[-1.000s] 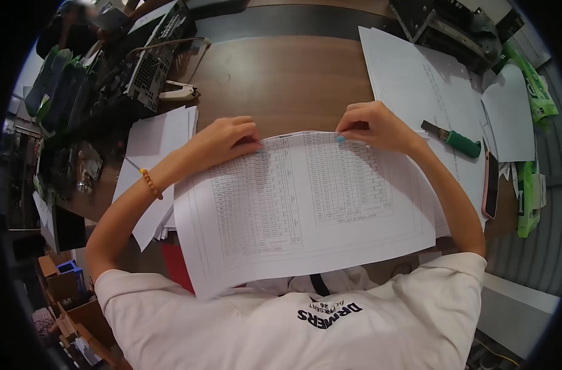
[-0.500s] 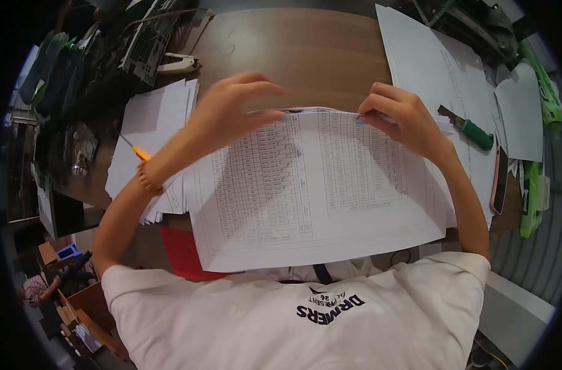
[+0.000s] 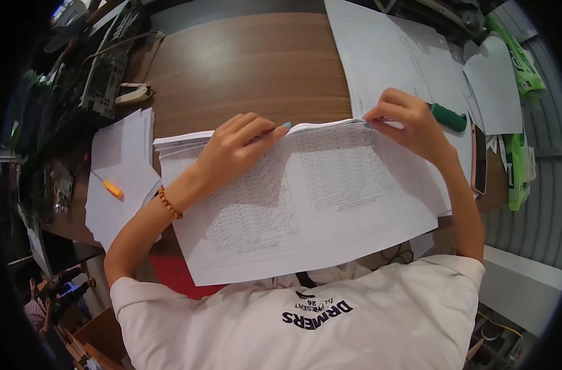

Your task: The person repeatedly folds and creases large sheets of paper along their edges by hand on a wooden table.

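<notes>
A thick stack of paper sheets (image 3: 318,240), with printed tables on the top sheet, lies across the desk's front edge and overhangs toward my body. My left hand (image 3: 237,145) closes on the stack's far edge left of its middle, thumb and fingers together. At the far right part of that same edge, my right hand (image 3: 410,123) pinches the sheets between thumb and fingers. The edge bows slightly upward between the two hands. My left forearm and hand cover part of the printed table.
On the left are loose papers (image 3: 117,157) with an orange-handled screwdriver (image 3: 112,189) on them, and a pale stapler-like tool (image 3: 135,94). Large sheets (image 3: 395,52), a green-handled tool (image 3: 448,117) and a phone (image 3: 479,159) lie right. The wooden desk (image 3: 250,68) extends beyond the stack.
My left hand has come down from above the stack onto its far edge and closed there. My right hand keeps its pinch. The view has shifted somewhat.
</notes>
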{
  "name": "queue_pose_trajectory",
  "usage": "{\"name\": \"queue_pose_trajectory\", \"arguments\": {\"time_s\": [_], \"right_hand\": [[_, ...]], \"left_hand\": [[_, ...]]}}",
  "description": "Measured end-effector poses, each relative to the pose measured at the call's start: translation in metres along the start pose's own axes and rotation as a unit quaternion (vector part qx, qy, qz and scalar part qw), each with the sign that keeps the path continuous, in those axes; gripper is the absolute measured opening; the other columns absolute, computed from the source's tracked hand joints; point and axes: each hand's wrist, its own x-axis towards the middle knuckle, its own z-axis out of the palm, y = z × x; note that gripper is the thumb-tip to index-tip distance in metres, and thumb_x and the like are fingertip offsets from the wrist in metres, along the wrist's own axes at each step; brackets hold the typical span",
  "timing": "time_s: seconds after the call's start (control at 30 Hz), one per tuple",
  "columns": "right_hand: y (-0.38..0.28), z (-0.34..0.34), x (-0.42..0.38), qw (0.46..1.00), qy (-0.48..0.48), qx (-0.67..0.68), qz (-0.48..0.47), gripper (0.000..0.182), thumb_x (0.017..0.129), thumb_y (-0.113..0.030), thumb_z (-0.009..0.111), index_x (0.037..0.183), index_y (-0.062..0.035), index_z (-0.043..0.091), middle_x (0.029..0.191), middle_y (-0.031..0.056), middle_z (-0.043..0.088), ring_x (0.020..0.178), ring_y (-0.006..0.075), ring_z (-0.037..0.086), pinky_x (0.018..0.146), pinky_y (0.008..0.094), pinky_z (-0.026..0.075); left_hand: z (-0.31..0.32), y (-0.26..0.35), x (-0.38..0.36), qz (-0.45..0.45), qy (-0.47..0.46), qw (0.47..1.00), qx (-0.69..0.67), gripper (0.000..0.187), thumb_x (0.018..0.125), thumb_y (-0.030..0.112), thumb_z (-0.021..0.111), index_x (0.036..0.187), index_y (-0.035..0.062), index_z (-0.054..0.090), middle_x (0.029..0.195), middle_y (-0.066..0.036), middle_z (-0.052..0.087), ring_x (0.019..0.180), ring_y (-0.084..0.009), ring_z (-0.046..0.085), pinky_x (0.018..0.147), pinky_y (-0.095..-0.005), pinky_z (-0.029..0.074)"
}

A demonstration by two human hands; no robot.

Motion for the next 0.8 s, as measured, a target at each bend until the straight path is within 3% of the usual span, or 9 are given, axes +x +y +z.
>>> {"name": "queue_pose_trajectory", "arguments": {"time_s": [0.03,0.27,0.37,0.43,0.47,0.53,0.57,0.67,0.8], "right_hand": [[0.001,0.001,-0.005,0.999,0.009,-0.034,-0.018,0.011,0.073,-0.004,0.071,0.082,-0.0059,0.064,0.076,0.0035,0.058,0.068,0.0158,0.059,0.059,0.0268,0.050],[0.022,0.008,-0.034,0.984,0.070,-0.151,-0.056,0.013,0.071,-0.005,0.072,0.080,-0.0076,0.063,0.074,0.0025,0.057,0.065,0.0158,0.057,0.055,0.0272,0.048],[0.024,0.011,-0.037,0.983,0.101,-0.146,-0.050,0.011,0.073,-0.005,0.070,0.082,-0.0063,0.064,0.076,0.0032,0.058,0.067,0.0170,0.059,0.056,0.0277,0.049],[0.025,0.010,-0.035,0.994,0.105,-0.019,0.031,0.010,0.076,-0.003,0.068,0.086,-0.0036,0.067,0.080,0.0049,0.062,0.070,0.0174,0.060,0.062,0.0275,0.050],[0.028,0.007,-0.033,0.994,0.105,-0.016,0.033,0.010,0.076,-0.003,0.068,0.086,-0.0036,0.067,0.080,0.0049,0.062,0.070,0.0174,0.060,0.062,0.0275,0.050],[0.037,-0.001,-0.025,0.987,0.015,0.104,0.125,0.012,0.077,0.000,0.067,0.089,-0.0001,0.068,0.082,0.0074,0.063,0.073,0.0170,0.060,0.067,0.0258,0.049],[0.040,-0.002,-0.023,0.974,-0.001,0.164,0.156,0.010,0.080,-0.001,0.064,0.089,0.0003,0.069,0.084,0.0064,0.065,0.074,0.0134,0.060,0.068,0.0250,0.047],[0.041,-0.014,-0.017,0.967,-0.050,0.164,0.187,0.012,0.080,-0.004,0.065,0.091,-0.0010,0.069,0.082,0.0064,0.067,0.074,0.0151,0.062,0.073,0.0266,0.050],[0.041,-0.011,-0.022,0.968,-0.040,0.175,0.174,0.013,0.080,-0.003,0.066,0.092,0.0001,0.068,0.083,0.0051,0.065,0.073,0.0121,0.059,0.069,0.0244,0.048]], "left_hand": [[0.003,0.000,0.001,0.043,0.000,0.999,0.033,0.035,0.069,0.002,0.071,0.104,0.0054,0.068,0.089,-0.005,0.063,0.080,-0.0164,0.061,0.071,-0.0278,0.054],[0.006,0.004,0.004,0.062,-0.016,0.991,0.116,0.031,0.072,0.004,0.068,0.104,0.0037,0.068,0.092,-0.007,0.062,0.085,-0.0175,0.060,0.070,-0.0302,0.052],[0.001,0.008,0.011,-0.013,-0.040,0.996,0.080,0.028,0.074,0.005,0.069,0.102,0.0047,0.069,0.095,-0.008,0.062,0.086,-0.0185,0.060,0.069,-0.0316,0.051],[-0.006,0.010,0.028,-0.121,-0.085,0.988,-0.034,0.026,0.074,0.004,0.072,0.099,0.0039,0.070,0.096,-0.008,0.065,0.079,-0.0184,0.061,0.065,-0.0290,0.052],[-0.006,0.010,0.039,-0.122,-0.089,0.988,-0.035,0.026,0.074,0.004,0.072,0.099,0.0039,0.070,0.096,-0.008,0.065,0.079,-0.0184,0.061,0.065,-0.0290,0.052],[0.002,0.007,0.064,-0.225,-0.099,0.946,-0.210,0.024,0.077,0.006,0.070,0.100,0.0049,0.071,0.097,-0.010,0.067,0.077,-0.0166,0.062,0.065,-0.0273,0.052],[0.011,0.006,0.071,-0.225,-0.101,0.946,-0.210,0.024,0.077,0.006,0.070,0.100,0.0049,0.071,0.097,-0.010,0.067,0.077,-0.0166,0.062,0.065,-0.0273,0.052],[0.036,0.007,0.091,-0.228,-0.101,0.935,-0.253,0.023,0.078,0.008,0.070,0.101,0.0056,0.071,0.091,-0.010,0.069,0.071,-0.0145,0.062,0.066,-0.0263,0.052],[0.052,0.012,0.115,-0.259,-0.125,0.913,-0.289,0.019,0.078,0.012,0.071,0.095,0.0047,0.072,0.089,-0.011,0.069,0.074,-0.0180,0.064,0.069,-0.0283,0.053]]}}
